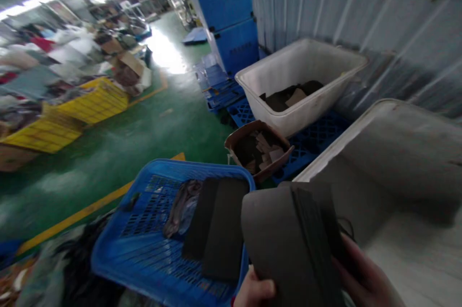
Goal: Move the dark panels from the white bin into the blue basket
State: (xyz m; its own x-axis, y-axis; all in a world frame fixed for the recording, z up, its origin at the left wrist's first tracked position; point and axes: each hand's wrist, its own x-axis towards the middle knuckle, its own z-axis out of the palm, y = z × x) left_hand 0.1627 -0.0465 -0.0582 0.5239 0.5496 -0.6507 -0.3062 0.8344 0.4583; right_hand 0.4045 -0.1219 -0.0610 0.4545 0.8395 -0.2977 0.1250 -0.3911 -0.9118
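Note:
A stack of dark grey flat pieces (274, 230) is held upright between my two hands at the bottom of the view. My left hand (255, 288) grips its lower left side, the thumb lying over the front face. Around the right side wraps my right hand (364, 273), blurred, its fingers partly hidden behind the stack. Just left of the stack stands a blue plastic basket (144, 254). Inside it lie more dark flat pieces (225, 230) and a crumpled plastic bag (184, 208).
A white tub (303, 114) with dark scraps stands on a blue pallet (306, 138). Before it sits a cardboard box (262, 170) of offcuts. Another large white tub (378, 230) fills the right side. Yellow crates (94, 102) stand across the green floor (155, 129). Dark bags (75, 263) lie lower left.

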